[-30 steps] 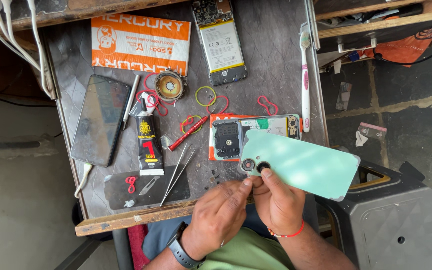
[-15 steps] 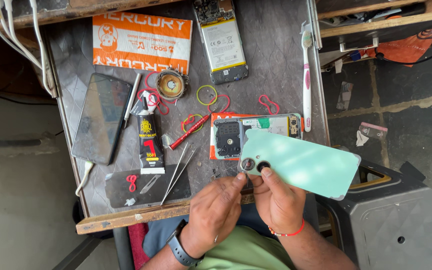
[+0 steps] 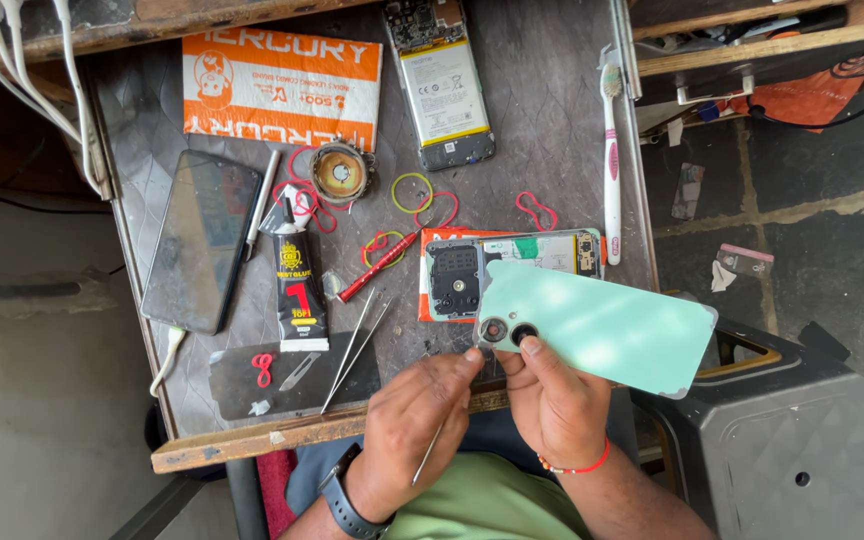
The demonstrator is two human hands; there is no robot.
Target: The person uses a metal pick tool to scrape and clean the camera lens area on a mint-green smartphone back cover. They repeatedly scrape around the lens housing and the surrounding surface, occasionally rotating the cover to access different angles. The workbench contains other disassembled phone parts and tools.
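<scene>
Green phone back cover [image 3: 602, 325]: long axis running rightward from right hand [image 3: 552, 400] pinching camera end; left hand [image 3: 417, 410] gripping thin metal tool [image 3: 432, 450] alongside.

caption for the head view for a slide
Both hands, left hand and right hand, hold a mint-green phone back cover above a cluttered repair table, beside an opened phone.

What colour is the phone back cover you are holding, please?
Pale mint green back cover, shown in the head view.
</scene>
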